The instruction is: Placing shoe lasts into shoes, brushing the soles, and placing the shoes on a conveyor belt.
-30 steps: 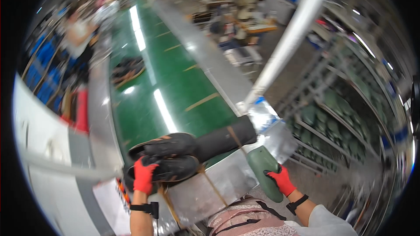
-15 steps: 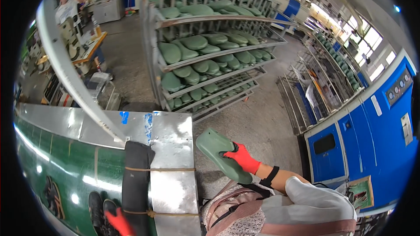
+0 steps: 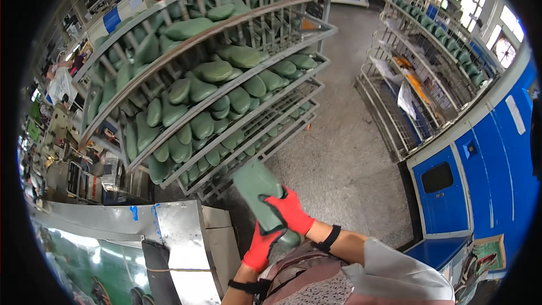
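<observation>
A green shoe last [image 3: 255, 187] is held in front of my body, tilted with its broad end pointing up and left. My right hand [image 3: 293, 211], in a red glove with dark fingertips, is closed round its right side. My left hand [image 3: 261, 247], gloved the same way, grips the last lower down, close to its rounded end. The hands partly cover the middle of the last. Both wrists wear black straps.
Ahead stands a metal rack [image 3: 226, 87] packed with green shoe lasts. At lower left, shoes lie on a green conveyor [image 3: 121, 262] beside a metal ledge [image 3: 180, 237]. To the right are a blue machine [image 3: 485, 164] and another wire rack [image 3: 406, 87].
My left hand has left the dark shoe on the conveyor and taken hold of the shoe last alongside my right hand. The view has swung, bringing the rack nearer.
</observation>
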{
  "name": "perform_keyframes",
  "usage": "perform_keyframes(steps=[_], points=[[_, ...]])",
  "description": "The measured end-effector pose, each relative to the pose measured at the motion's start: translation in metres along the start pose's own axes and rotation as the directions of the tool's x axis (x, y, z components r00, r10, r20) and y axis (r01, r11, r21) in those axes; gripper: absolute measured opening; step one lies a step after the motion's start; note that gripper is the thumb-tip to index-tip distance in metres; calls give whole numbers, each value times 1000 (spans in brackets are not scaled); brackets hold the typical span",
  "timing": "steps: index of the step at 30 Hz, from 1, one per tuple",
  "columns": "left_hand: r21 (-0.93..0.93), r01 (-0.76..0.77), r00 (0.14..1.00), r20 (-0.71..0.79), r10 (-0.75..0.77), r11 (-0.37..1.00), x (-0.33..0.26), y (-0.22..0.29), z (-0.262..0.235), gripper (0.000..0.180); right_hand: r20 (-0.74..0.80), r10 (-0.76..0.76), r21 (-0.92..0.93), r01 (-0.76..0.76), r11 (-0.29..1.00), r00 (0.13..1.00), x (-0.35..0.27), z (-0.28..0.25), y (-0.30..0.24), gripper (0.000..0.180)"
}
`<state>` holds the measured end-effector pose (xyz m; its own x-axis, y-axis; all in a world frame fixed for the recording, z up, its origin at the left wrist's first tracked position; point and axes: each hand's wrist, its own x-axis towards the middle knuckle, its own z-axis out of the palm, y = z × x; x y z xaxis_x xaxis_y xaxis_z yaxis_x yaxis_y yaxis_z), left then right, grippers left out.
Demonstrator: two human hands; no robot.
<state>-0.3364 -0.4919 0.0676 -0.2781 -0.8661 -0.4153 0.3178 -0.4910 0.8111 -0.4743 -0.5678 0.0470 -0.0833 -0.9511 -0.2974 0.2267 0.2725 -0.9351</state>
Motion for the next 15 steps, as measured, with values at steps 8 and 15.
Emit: perform_keyframes(steps=[8,15], points=[[-97,153,985,96,-144,983,148,-10,84,37,-60,-81,-123,74,990,995,101,-141,-65,53],[-413,228,969,187,-163,882,275,47,135,29,105,-225,-275,246,930,969,200,-187,-112,81]])
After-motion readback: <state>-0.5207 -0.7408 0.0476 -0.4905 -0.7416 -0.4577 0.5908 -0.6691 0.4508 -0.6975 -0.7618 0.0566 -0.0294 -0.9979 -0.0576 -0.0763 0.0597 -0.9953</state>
